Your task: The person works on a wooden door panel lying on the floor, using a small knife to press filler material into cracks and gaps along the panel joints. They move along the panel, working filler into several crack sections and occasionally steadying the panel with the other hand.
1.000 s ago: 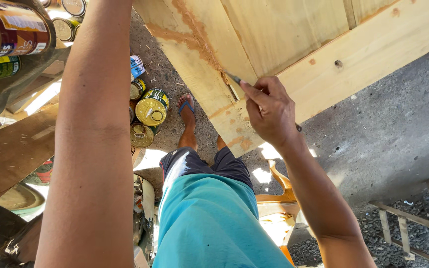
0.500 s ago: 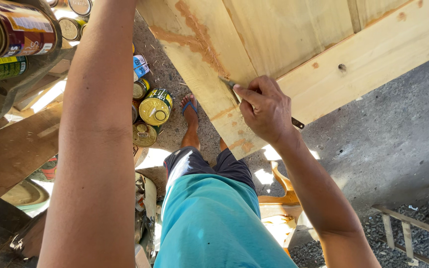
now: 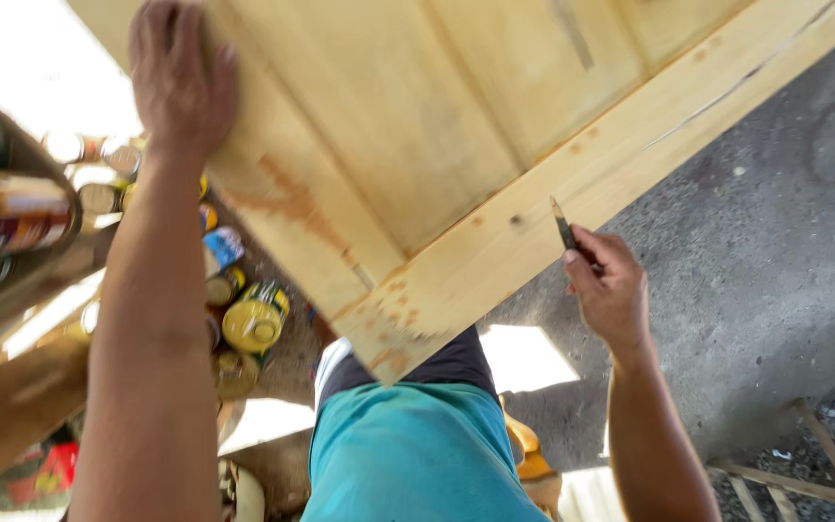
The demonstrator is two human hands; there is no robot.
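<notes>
A big pale wood panel [image 3: 456, 126] is held up w/ the left hand [image 3: 181, 82], which is laid flat & open on its upper edge, fingers spread, nothing gripped. A dark pencil [image 3: 565, 232] is held in the right hand [image 3: 611, 290]; the grip is closed tight round it, tip up. The tip is just under the panel's lower frame board [image 3: 572, 193], touching it or v. close, it can't be told which. The panel's corner, w/ orange-brown stains [image 3: 388, 333], is down & to the left of that grip, just over the teal shirt [image 3: 417, 454]. Paint tins [image 3: 255, 319] are seen on the ground, well to the left of the pencil grip & below the flat hand. Grey ground [image 3: 775, 251] is to the right. The marking step seems to be in hand. For the next move, the panel should prob. be kept steady & the tip pressed on the frame board.
</notes>
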